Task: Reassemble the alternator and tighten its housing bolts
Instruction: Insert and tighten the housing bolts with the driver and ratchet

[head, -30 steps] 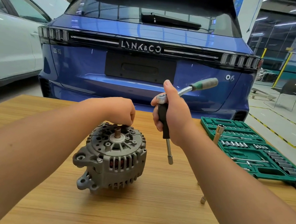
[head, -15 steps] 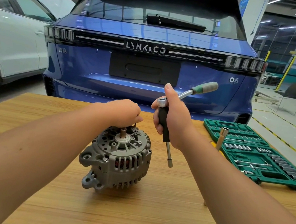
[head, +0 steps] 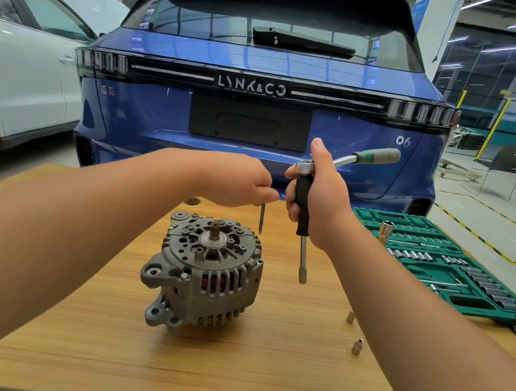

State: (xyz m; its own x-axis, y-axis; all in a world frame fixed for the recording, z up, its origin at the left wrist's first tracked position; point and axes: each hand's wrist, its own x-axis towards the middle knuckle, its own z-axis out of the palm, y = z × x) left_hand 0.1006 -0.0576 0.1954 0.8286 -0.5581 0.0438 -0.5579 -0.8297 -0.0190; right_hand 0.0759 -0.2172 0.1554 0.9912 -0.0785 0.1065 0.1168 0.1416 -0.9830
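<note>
My left hand (head: 235, 180) is curled, its fingertips pinching the top of a long, thin steel bolt (head: 261, 217) that hangs straight down, its lower end just above the rear rim of the alternator (head: 205, 271). My right hand (head: 320, 194) is wrapped around the matte black grip of an extension bar (head: 301, 252), thumb pointing up; the bar's slim polished shaft hangs below my palm and ends in a small socket in the air, apart from the alternator, to its right. A chrome ratchet (head: 356, 158) sits on top of that bar, its curved shiny arm sloping up to the right into a worn green handle.

The alternator stands on the table (head: 256, 379) between my forearms, shaft stub pointing up. Its housing is rough cast grey metal, round and ribbed, with slotted vents along the side that show copper-coloured windings, and two lugs with bored holes at its lower left.

The table has a light wood-grain top with fine streaks. Two short metal sockets (head: 356, 346) lie on it beside my right forearm. To the right sits an open green plastic tool case (head: 469, 294) with moulded recesses holding rows of shiny sockets, and one tall socket (head: 385, 231) stands upright at its near left edge. Behind the table is the glossy rear of a blue car (head: 264, 96), and a white car (head: 16, 75) stands to the left.
</note>
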